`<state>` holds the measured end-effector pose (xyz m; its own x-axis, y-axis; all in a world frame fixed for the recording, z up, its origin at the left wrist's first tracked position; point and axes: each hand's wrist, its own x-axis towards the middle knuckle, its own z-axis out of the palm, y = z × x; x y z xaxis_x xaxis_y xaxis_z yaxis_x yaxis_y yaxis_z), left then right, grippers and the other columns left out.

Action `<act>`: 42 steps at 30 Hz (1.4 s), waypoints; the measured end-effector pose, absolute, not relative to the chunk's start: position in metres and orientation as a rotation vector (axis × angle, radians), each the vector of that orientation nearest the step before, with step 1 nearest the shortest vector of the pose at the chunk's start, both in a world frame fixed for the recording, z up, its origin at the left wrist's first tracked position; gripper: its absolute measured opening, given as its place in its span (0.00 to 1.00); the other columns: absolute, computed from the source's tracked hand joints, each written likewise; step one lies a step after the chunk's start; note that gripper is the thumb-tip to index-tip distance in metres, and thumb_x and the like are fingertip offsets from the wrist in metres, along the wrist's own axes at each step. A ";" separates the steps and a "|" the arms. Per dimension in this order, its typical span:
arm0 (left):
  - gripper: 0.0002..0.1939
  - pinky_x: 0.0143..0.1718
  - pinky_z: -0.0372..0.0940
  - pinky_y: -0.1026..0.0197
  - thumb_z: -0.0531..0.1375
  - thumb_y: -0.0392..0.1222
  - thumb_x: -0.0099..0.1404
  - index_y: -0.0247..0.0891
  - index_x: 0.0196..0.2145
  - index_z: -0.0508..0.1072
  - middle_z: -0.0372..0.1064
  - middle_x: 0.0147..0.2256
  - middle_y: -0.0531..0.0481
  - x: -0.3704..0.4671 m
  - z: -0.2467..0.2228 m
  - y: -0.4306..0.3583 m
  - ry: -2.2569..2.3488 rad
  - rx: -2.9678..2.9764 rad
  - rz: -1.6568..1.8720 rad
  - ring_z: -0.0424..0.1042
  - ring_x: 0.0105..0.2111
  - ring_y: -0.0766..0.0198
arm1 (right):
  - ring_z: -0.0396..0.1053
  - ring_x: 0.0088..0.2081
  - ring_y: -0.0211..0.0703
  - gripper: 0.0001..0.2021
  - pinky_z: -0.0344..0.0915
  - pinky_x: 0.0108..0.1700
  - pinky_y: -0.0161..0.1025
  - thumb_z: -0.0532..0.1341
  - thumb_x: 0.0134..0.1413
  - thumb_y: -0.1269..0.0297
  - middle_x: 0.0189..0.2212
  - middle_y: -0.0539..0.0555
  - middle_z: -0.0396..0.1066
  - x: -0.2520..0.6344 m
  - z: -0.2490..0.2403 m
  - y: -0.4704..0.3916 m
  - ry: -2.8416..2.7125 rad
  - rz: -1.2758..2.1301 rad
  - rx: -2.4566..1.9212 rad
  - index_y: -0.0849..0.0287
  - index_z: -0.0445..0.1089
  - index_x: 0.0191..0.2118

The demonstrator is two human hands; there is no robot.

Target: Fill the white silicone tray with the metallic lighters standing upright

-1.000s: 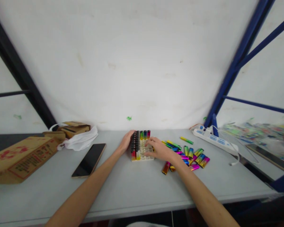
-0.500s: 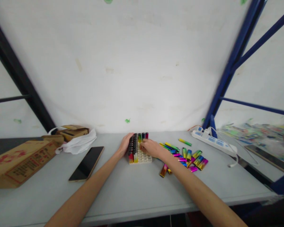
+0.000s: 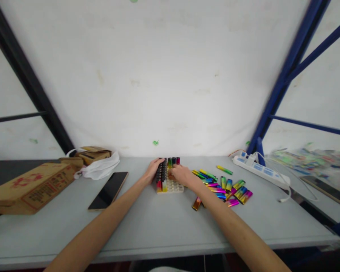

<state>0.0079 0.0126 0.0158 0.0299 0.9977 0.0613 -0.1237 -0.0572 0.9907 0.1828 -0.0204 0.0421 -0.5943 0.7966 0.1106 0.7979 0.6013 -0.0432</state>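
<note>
A white tray (image 3: 174,187) with round holes sits on the table. Dark-topped lighters (image 3: 162,174) stand upright in its left rows, and a few more (image 3: 174,161) line its back edge. My left hand (image 3: 153,170) is curled against the left side of the standing lighters, its fingertips at their tops. Over the middle of the tray, my right hand (image 3: 181,174) has its fingers pinched together and pointing down, on what looks like a lighter mostly hidden by them. Right of the tray lies a loose pile of shiny multicoloured lighters (image 3: 229,185), partly behind my right forearm.
A black phone (image 3: 108,190) lies left of my left forearm. Farther left are a cardboard box (image 3: 31,187), a smaller box (image 3: 94,155) and a white bag (image 3: 102,168). A white power strip (image 3: 262,172) with cables lies at right, beside a blue metal frame (image 3: 280,87).
The view has shifted slightly, so everything appears a little to the right. My right hand stays over the tray with its fingers lowered among the holes. My left hand keeps its place against the lighters.
</note>
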 end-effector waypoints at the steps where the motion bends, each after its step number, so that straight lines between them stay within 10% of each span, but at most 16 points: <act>1: 0.18 0.30 0.61 0.62 0.66 0.55 0.51 0.38 0.30 0.71 0.69 0.25 0.55 0.008 0.016 0.013 1.061 1.171 1.284 0.68 0.26 0.64 | 0.73 0.48 0.53 0.14 0.70 0.46 0.45 0.53 0.68 0.63 0.47 0.64 0.72 0.183 0.041 -0.021 -2.695 -0.025 -1.354 0.59 0.73 0.50; 42: 0.22 0.47 0.67 0.54 0.58 0.58 0.58 0.36 0.38 0.77 0.79 0.38 0.46 0.004 0.011 0.013 0.924 1.018 1.227 0.76 0.43 0.50 | 0.72 0.36 0.41 0.12 0.66 0.42 0.36 0.55 0.65 0.62 0.37 0.56 0.77 0.329 0.049 -0.002 -2.218 0.187 -1.199 0.61 0.75 0.39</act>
